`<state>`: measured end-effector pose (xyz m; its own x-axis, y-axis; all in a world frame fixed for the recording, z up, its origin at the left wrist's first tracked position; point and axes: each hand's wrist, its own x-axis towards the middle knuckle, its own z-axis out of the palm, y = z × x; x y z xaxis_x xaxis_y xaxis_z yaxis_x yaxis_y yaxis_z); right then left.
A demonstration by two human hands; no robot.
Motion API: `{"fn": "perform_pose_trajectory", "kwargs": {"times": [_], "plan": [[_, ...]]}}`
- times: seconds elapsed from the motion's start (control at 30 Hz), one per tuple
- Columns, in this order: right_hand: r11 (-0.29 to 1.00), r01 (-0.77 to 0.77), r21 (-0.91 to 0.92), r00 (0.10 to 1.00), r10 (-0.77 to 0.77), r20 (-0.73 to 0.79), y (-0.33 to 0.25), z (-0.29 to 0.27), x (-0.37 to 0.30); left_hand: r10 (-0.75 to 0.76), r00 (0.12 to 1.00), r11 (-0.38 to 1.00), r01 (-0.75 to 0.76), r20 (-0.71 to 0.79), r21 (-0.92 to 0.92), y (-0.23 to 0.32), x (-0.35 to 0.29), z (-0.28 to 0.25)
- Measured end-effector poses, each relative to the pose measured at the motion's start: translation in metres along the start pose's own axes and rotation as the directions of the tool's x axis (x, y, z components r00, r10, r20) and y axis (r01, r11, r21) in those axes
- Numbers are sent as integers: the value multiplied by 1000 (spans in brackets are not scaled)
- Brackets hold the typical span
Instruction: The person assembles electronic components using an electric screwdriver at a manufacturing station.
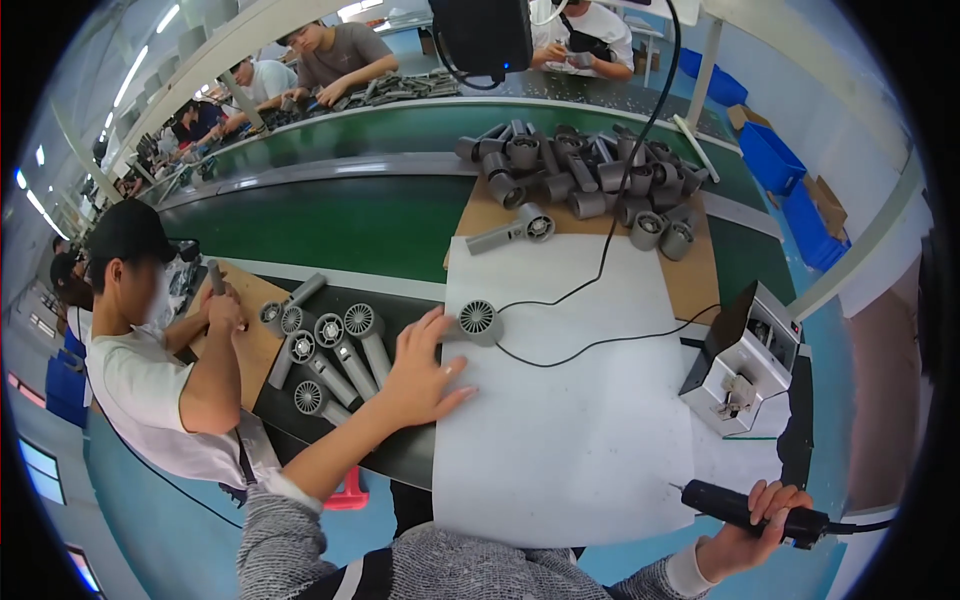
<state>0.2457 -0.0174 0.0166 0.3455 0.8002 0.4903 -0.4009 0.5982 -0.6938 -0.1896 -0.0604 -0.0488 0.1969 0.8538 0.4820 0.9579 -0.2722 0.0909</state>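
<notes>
My right hand (765,515) is wrapped around a black electric screwdriver (722,500), whose thin bit points left over the white sheet's lower right corner. A cable runs from its back end to the right. My left hand (422,368) is open, its fingers spread at the sheet's left edge. Its fingertips reach the side of a grey handheld fan (479,318) with a round grille facing up; whether they touch it I cannot tell. Beside my left forearm, several grey fans (362,322) lie on the dark bench. Another fan (538,224) rests at the sheet's far edge.
A heap of grey fans (590,180) covers the cardboard at the back. A silver screw feeder (735,375) stands right. A black cable (606,255) hangs across the sheet. On the left a person (150,360) works; beyond the green conveyor (300,215) sit others. Blue bins (772,158) line the right.
</notes>
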Motion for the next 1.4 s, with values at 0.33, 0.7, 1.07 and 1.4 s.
{"fn": "perform_pose_trajectory", "kwargs": {"times": [0.33,0.7,1.07,1.4], "plan": [[965,-53,255,993,23,118,-3,-20,26,-494,840,856,424,224,296,-14,-2,15],[959,-206,-193,964,233,129,-7,-2,96,-350,926,897,287,142,338,-92,152,79],[923,-70,-378,978,139,157,-10,-1,107,-543,839,840,542,-33,-33,-75,170,17],[971,81,-227,990,-52,130,36,3,113,-363,932,390,156,4,-907,50,86,20]]}}
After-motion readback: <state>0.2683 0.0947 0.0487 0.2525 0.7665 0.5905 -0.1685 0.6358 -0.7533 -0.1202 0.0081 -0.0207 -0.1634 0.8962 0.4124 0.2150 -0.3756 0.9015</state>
